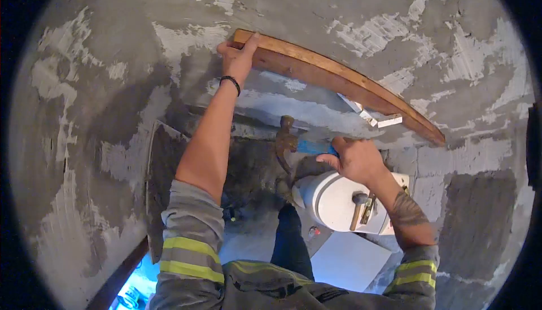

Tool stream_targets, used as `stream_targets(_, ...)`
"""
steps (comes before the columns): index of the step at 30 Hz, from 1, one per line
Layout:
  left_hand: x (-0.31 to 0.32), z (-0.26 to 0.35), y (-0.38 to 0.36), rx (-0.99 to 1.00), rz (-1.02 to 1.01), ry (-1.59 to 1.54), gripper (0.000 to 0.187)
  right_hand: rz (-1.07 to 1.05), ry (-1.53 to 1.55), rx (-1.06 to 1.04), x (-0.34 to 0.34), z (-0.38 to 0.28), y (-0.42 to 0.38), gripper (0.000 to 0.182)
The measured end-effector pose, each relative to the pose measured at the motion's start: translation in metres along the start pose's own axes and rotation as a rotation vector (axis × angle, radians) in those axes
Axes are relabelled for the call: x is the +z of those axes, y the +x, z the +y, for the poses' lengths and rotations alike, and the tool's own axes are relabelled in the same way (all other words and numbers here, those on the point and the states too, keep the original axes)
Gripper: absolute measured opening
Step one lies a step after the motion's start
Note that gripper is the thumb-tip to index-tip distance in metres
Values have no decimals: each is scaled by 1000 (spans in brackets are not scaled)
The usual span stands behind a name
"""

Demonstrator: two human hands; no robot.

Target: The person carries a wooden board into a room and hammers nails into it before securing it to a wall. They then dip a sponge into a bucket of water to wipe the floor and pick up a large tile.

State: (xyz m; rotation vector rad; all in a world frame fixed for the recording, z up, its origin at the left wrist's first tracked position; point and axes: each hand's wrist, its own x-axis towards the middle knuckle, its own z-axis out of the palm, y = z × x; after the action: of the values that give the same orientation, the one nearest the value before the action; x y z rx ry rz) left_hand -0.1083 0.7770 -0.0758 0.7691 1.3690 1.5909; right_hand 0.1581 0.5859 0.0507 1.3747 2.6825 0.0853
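My left hand (239, 59) is closed on the left end of a long wooden board (339, 71), thumb on its front edge, fingers around the end. The board lies along the rough wall and looks curved through the wide lens. A white metal bracket (370, 117) sits below its right half, against the wall. My right hand (358, 160) grips the blue handle of a claw hammer (286, 140). The rusty head points left, below the board and apart from it. The handle's lower end is hidden in my fist.
Below my right hand stands a white toilet (330, 202). On it lie a small hammer (357, 211) with a wooden handle and other small tools. A pale flat panel (350, 262) is on the floor. Grey walls with patchy plaster (84, 112) surround me.
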Motion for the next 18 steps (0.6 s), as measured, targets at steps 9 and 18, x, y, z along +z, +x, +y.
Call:
stream_targets(9, 11, 6, -18, -148, -4, -121, 85, -103, 91, 100, 19, -1, -66, 56)
stream_targets(18, 13, 11, -11, -298, 62, -131, 90, 24, 84, 120, 11, 30, -71, 51)
